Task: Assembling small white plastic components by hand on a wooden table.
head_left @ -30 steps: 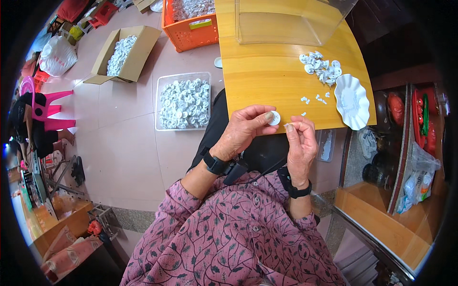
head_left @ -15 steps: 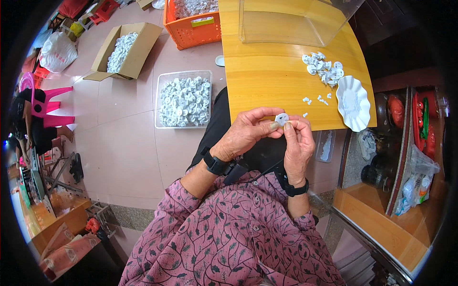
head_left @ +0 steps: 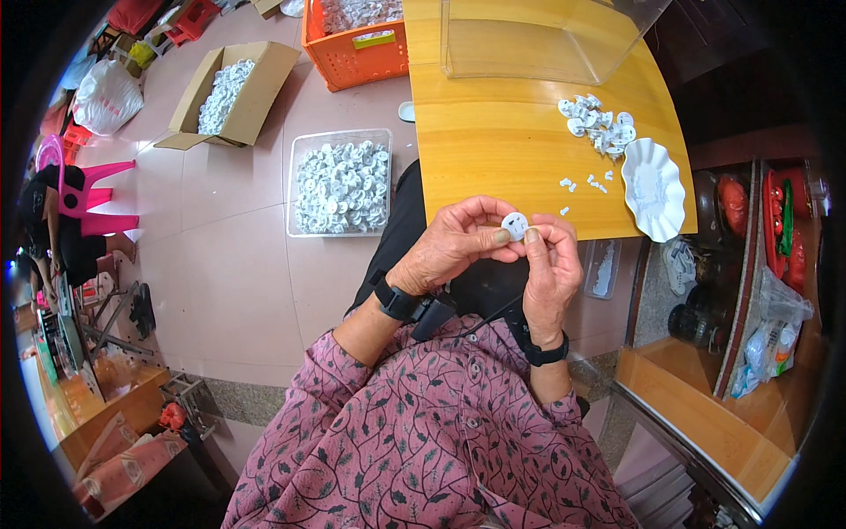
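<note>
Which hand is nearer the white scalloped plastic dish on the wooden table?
Right. The right hand is just below-left of the white scalloped plastic dish, apart from it; the left hand sits further left, both pinching a small white round part.

Bright even daylight, fisheye-warped edges

Just below the near edge of the wooden table (head_left: 493, 150), the left hand (head_left: 449, 247) and right hand (head_left: 551, 269) meet, pinching a small round white plastic part (head_left: 515, 225) between their fingertips. On the table lie a heap of similar white parts (head_left: 597, 123) and a white scalloped dish (head_left: 654, 189). A clear tray of white parts (head_left: 342, 181) sits on the floor, left of the table.
</note>
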### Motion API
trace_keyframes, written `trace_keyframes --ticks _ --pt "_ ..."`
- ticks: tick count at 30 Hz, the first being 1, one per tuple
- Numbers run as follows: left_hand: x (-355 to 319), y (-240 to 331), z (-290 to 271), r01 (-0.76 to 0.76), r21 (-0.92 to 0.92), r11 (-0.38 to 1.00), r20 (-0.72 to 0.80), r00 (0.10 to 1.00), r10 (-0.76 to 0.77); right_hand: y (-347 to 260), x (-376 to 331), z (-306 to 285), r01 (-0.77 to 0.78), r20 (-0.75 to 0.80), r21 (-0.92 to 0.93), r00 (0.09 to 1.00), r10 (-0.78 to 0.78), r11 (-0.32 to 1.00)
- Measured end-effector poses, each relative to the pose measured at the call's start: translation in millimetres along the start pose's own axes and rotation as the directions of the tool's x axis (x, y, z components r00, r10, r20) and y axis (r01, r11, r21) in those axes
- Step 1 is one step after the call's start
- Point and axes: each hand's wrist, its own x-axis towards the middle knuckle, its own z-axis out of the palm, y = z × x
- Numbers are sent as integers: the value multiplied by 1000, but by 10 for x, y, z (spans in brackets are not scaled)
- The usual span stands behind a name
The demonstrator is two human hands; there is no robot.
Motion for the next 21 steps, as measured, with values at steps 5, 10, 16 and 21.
trace_keyframes --ticks 5,10,16,21 --pt "-1 -33 -10 -11 -6 1000 -21 1000 11 12 -2 16 67 -15 -53 998 -68 996" --pt "9 -73 -35 -35 -38 999 -12 999 35 13 -7 32 79 -23 -54 996 -80 995" --pt "4 -76 -13 -37 -47 998 -31 999 36 31 -7 26 78 -18 -64 997 -80 995" --pt "-1 -78 -14 -52 -46 998 -39 998 50 28 -12 52 73 -22 -40 997 -74 997"
